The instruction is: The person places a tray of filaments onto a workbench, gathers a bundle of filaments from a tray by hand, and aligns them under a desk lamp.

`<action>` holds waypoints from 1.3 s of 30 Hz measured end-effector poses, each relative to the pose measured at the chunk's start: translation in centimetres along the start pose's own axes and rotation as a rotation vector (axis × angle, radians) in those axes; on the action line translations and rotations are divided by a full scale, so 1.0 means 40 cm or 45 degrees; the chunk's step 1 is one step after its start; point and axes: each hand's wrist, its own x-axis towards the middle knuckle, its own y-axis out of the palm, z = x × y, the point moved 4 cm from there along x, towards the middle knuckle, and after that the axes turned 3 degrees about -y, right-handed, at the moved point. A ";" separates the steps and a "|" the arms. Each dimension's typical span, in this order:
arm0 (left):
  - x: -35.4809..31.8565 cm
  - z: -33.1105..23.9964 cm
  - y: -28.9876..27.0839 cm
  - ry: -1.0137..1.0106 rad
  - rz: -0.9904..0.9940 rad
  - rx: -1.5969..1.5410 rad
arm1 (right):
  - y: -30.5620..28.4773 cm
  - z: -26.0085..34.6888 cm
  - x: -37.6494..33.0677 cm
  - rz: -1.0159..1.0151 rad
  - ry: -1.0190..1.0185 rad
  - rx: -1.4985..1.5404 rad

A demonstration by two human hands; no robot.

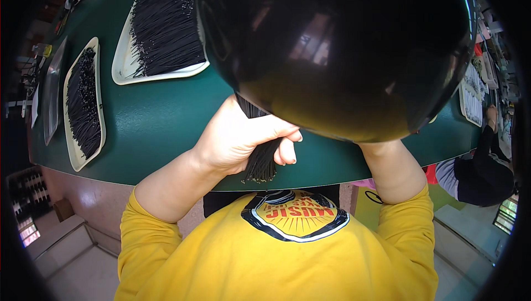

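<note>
My left hand [243,138] is closed around a bundle of thin black wires [262,160]. The cut ends hang below my fist, fanned slightly, and the upper part runs up under a large glossy black dome [332,52]. That dome covers much of the upper middle of the view. My right hand [380,149] shows only at the wrist, since its fingers are hidden under the dome; whether it holds anything does not show.
A cream tray [124,68] heaped with black wires lies at the far left on the green table [155,118]. Closer to the left edge sits a narrower tray [77,160] of similar wires. On the right, another person [475,174] reaches toward a white tray [471,99].
</note>
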 end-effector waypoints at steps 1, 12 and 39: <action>-0.001 -0.002 -0.002 0.011 -0.015 -0.001 | -0.007 -0.001 -0.007 -0.073 0.072 0.117; 0.002 -0.003 -0.006 0.068 0.056 -0.064 | 0.002 0.017 0.014 -0.013 0.129 0.188; -0.008 -0.007 0.003 0.105 -0.063 0.146 | -0.006 -0.019 -0.022 -0.400 0.440 0.155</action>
